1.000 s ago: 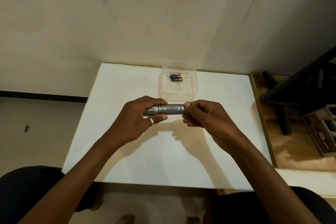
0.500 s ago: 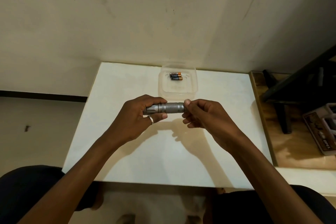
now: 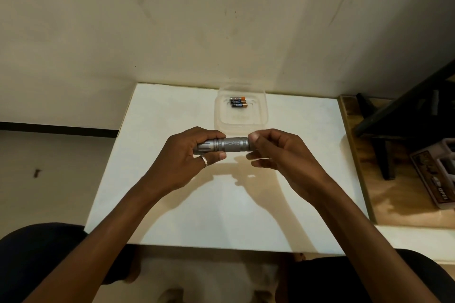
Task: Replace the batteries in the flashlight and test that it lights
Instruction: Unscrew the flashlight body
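Observation:
A grey metal flashlight [image 3: 230, 144] is held level above the white table [image 3: 172, 199], its head pointing left. My left hand [image 3: 183, 156], with a ring on one finger, is wrapped around the head end. My right hand [image 3: 275, 152] pinches the tail end between thumb and fingertips, hiding the cap. Behind the flashlight a clear plastic container [image 3: 240, 120] holds black-and-orange batteries [image 3: 238, 102] lying side by side at its far end.
A stained wall rises just behind the table. To the right stands a lower wooden surface [image 3: 394, 194] with a dark frame [image 3: 403, 115] and a grey plastic item [image 3: 435, 172]. My knees show below the table's front edge.
My right hand's fingers have shifted around the tail end, the lower fingers spreading apart. The flashlight and my left hand stay where they were.

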